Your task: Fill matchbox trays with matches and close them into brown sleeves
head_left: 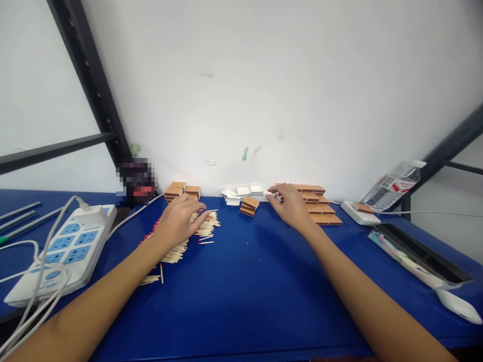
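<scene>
My left hand is open over the pile of matches, thumb held away from the fingers. Most of the matches under it have red heads turned to the left. Behind that hand stands a small stack of brown matchboxes. My right hand is by the wall, its thumb and forefinger apart beside white matchbox trays; whether it touches one I cannot tell. In front of the trays sit a few brown matchbox sleeves. More brown matchboxes are stacked in steps right of that hand, partly hidden by it.
On the left lies a white power strip with looped cables, near metal rods. At right are a leaning plastic bottle, a white adapter with a brown box on it, and a black tray. A white wall bounds the blue table.
</scene>
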The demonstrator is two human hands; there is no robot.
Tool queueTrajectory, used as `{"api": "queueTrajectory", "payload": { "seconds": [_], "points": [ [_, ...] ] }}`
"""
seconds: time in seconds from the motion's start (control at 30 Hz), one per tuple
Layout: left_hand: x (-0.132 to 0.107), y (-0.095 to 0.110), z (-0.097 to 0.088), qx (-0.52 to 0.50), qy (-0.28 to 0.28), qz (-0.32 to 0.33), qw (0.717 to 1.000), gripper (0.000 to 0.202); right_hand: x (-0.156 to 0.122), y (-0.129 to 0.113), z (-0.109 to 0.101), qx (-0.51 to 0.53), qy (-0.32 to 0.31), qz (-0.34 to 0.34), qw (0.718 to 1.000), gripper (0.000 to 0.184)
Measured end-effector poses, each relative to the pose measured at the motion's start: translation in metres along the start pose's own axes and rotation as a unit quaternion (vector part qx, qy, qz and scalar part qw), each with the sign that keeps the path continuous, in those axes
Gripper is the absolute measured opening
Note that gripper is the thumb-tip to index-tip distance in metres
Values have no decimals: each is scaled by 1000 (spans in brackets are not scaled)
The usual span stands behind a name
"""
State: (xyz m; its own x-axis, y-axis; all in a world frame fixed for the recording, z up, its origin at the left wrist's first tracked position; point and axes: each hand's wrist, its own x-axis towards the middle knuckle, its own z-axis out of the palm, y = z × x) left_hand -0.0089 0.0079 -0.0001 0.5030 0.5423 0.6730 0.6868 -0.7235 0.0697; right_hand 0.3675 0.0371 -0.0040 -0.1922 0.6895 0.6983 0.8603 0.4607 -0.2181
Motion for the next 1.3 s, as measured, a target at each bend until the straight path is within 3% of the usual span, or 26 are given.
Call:
{"api": "queueTrajectory", "payload": {
  "seconds": [0.13,0.27,0.47,0.57,0.63,0.77,0.87,0.97,1.13,1.3],
  "points": [
    [0,-4,-1,22,5,5,1000,22,29,7,15,-79,-67,-33,994,18],
    [2,-4,-3,27,14,9,999,24,44,22,28,-77,-132,-24,988,12],
    [3,-4,-1,3,21,-8,1000,24,47,21,27,-61,-128,-11,990,15],
    [3,-1,0,-21,23,-10,999,25,44,0,14,-43,-80,-16,996,14],
    [3,3,-2,-55,25,-11,998,30,38,-28,7,-18,-51,-38,998,14],
    [4,14,-4,-100,-8,-14,995,57,18,-97,5,35,-108,-124,986,14],
    [4,16,-2,-102,-31,-4,994,49,6,-131,10,-10,-133,-191,972,22],
    [6,12,-1,-116,-24,-11,993,32,2,-141,15,-36,-135,-220,966,25],
    [8,6,-2,-134,-34,-19,990,35,-2,-140,18,-19,-137,-216,967,26],
    [10,0,-5,-123,-54,-31,990,25,-15,-145,24,59,-115,-146,981,17]
  ]
}}
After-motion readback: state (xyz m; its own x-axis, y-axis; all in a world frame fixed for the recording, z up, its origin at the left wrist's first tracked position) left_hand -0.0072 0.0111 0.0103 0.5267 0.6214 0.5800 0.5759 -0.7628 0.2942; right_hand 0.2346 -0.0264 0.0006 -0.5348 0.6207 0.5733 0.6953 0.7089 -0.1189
